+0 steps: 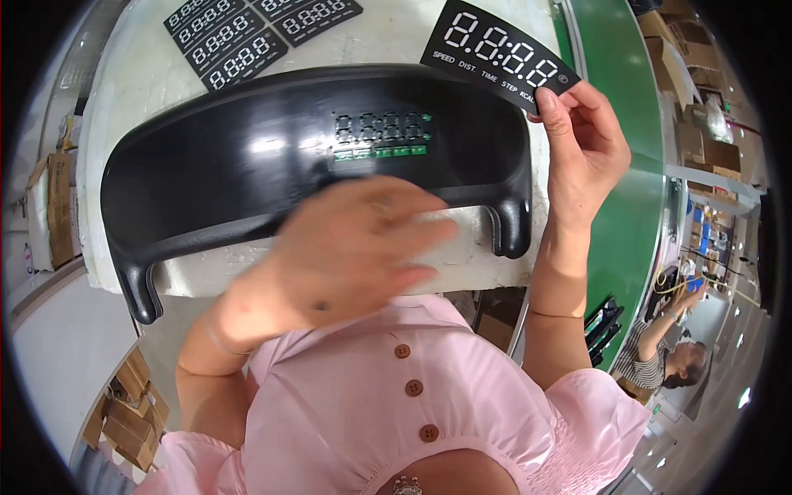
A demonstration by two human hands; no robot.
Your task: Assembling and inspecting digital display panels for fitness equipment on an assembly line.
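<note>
My right hand (587,157) pinches the lower right corner of a black display overlay (495,54) between thumb and fingers. The overlay has white digit shapes and a line of small lettering; it is held tilted above the far right edge of a curved black plastic housing (223,157). That housing lies on a white foam pad, its two short arms facing me. Digit-shaped cutouts (382,128) show in its right half, with green behind them. My left hand (371,239), blurred by motion, is over the housing's near edge, fingers stretched out and apart, with nothing visible in it.
More black overlays (239,37) lie in rows on the white foam pad (107,107) beyond the housing. A green surface (619,239) runs along the right, with dark strips (605,330) on it. Cardboard boxes (132,417) stand at lower left. Another person (672,355) is at far right.
</note>
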